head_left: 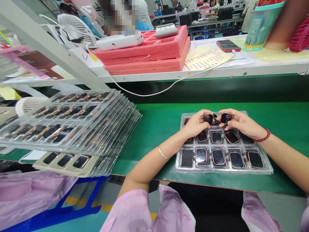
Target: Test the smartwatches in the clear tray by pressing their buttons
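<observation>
Over the back row of a clear plastic tray [193, 166], my left hand [196, 122] pinches a small square dark-faced piece [208, 118] with a copper-coloured rim. A similar dark-faced piece [226, 118] is held between the fingers of my right hand [238, 121], a short gap to the right. The two pieces are apart. More such pieces lie in the tray's compartments, among them one at the front right [255, 159] and a slanted one [231, 137] in the middle row. My hands and wrists hide part of the back rows.
A tall stack of filled clear trays [120, 129] leans on the green table [154, 141] at the left. Red foam blocks [147, 58], a phone [228, 45] and a teal cup [262, 29] stand on the shelf. A white cable [145, 95] hangs below its edge.
</observation>
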Demonstrator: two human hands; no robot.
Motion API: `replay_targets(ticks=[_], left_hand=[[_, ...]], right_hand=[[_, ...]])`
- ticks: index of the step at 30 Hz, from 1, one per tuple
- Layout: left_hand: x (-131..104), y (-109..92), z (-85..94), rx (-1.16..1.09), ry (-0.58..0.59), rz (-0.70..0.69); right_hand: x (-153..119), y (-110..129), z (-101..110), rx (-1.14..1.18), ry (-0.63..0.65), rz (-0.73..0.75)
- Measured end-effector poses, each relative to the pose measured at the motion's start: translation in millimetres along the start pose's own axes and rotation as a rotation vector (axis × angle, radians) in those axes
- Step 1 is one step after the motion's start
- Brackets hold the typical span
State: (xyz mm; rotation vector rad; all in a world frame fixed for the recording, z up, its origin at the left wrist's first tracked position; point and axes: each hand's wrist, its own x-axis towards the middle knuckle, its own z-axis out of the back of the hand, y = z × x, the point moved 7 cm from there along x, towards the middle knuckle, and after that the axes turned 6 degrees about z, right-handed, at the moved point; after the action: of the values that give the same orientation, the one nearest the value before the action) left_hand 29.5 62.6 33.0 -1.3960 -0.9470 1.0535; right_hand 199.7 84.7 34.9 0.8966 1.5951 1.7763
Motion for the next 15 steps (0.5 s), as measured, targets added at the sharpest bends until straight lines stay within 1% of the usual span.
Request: replay_targets(ticks=[7, 9, 10, 12, 13, 15], left_hand=[[4.1, 4.8, 0.5, 0.01, 0.015, 0.002], [2.7, -1.5, 1.7, -0.05, 0.021, 0.009], [-1.3, -8.1, 2.1, -0.092, 0.037, 0.01], [-19.5, -28.1, 1.2, -0.169, 0.116, 0.005], [-34.0, -39.8, 0.4, -0.192, 0.169, 0.002], [-70.9, -61.5, -0.4, -0.211, 0.264, -0.012]], right_hand=[[2.7, -1.5, -4.1, -0.028, 0.038, -0.019], [2.5, 5.7, -6.4, 0.054, 0.041, -0.021], [0.1, 13.3, -7.9, 0.119, 0.047, -0.017], [-13.0, 36.6, -11.4, 0.239, 0.082, 0.007], [-24.7, 50.9, -14.0, 0.279, 0.12, 0.02], [-56.4, 77.8, -18.1, 0.288, 0.194, 0.031]])
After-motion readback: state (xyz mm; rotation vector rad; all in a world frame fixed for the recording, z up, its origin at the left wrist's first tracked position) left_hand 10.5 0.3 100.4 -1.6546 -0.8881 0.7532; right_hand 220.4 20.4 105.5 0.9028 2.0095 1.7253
